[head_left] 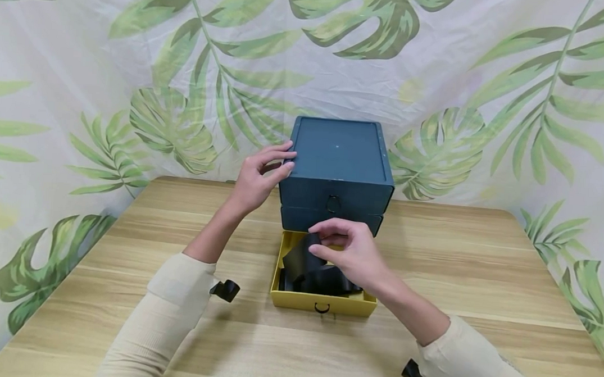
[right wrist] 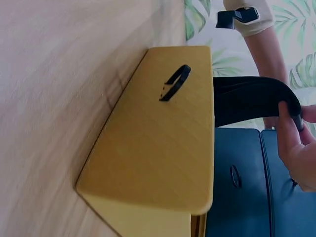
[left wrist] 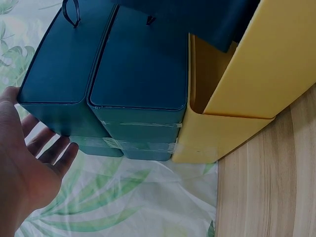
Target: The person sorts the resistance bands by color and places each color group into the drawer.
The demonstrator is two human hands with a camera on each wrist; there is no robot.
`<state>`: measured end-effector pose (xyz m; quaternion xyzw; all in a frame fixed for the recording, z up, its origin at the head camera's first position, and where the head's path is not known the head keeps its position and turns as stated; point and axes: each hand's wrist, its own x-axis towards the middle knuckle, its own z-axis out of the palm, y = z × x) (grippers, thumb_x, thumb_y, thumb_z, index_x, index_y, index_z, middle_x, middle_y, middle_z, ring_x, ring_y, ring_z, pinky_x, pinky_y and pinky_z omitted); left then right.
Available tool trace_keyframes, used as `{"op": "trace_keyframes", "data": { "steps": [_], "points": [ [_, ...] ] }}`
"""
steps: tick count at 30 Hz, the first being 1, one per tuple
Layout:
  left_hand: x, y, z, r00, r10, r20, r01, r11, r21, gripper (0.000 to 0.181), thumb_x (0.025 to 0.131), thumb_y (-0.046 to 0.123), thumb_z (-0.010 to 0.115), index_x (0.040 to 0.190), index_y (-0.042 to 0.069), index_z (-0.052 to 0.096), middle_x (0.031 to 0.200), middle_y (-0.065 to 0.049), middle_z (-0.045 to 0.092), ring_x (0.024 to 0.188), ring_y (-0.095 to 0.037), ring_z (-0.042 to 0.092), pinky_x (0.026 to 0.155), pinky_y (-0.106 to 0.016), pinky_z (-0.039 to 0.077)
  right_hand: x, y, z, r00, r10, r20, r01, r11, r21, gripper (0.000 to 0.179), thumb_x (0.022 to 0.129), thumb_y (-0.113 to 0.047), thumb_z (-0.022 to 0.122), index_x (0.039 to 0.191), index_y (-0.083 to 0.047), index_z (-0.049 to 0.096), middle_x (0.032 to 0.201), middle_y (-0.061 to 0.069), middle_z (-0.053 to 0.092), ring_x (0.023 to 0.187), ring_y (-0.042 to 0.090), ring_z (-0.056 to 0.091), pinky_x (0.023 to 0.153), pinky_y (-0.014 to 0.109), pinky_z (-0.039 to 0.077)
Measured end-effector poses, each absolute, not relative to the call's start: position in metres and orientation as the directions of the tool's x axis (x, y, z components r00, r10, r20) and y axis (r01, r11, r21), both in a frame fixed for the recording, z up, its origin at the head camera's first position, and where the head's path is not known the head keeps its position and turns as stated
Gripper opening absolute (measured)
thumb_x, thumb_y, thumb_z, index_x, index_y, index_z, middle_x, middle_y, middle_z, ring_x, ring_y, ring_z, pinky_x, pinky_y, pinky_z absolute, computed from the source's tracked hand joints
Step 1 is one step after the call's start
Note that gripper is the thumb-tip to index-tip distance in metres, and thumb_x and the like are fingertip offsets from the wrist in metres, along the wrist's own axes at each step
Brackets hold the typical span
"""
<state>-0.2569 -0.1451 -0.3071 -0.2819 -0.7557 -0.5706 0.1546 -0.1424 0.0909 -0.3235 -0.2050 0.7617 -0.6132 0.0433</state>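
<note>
My right hand [head_left: 353, 254] pinches the end of a wide, black, flexible band [head_left: 301, 259] between thumb and fingers. In the right wrist view the band [right wrist: 247, 96] arches up out of the yellow drawer [right wrist: 153, 133]; its other end is hidden inside. More black material [head_left: 330, 281] lies in the pulled-out drawer. My left hand [head_left: 259, 175] rests its fingertips on the left side of the top blue drawer box [head_left: 341, 151]. Seen from the left wrist, its fingers [left wrist: 42, 143] lie along that box's side and edge.
Two blue drawer fronts with small black loop pulls [head_left: 333, 203] are stacked above the yellow drawer. The stack stands at the back of a wooden table [head_left: 455, 262], close to a leaf-printed cloth [head_left: 257, 57]. Clear tape [left wrist: 143, 143] crosses the boxes' side.
</note>
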Motion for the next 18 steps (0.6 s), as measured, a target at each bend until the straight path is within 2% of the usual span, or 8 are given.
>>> {"op": "trace_keyframes", "data": {
  "steps": [10,18],
  "points": [
    [-0.2577,-0.1441,-0.3074,-0.792,0.242,0.561,0.605,0.185,0.774,0.028,0.101,0.003,0.064,0.126,-0.009,0.07,0.148,-0.019,0.057,0.138,-0.03,0.052,0.111,-0.051,0.047,-0.1438,0.0887,-0.3296,-0.934,-0.337,0.117,-0.136,0.033,-0.99,0.031,0.093,0.005,0.073,0.123,0.012,0.066,0.115,0.018,0.069,0.099,0.023,0.071,0.088,0.027,0.06],
    [-0.2567,-0.1442,-0.307,-0.791,0.245,0.56,0.606,0.19,0.773,0.028,0.101,0.003,0.064,0.126,-0.009,0.07,0.148,-0.02,0.057,0.138,-0.031,0.052,0.111,-0.052,0.047,-0.1472,0.0841,-0.3279,-0.929,-0.357,0.102,-0.129,0.053,-0.99,0.031,0.093,0.002,0.074,0.123,0.008,0.068,0.114,0.016,0.069,0.098,0.021,0.07,0.087,0.027,0.06]
  ]
}}
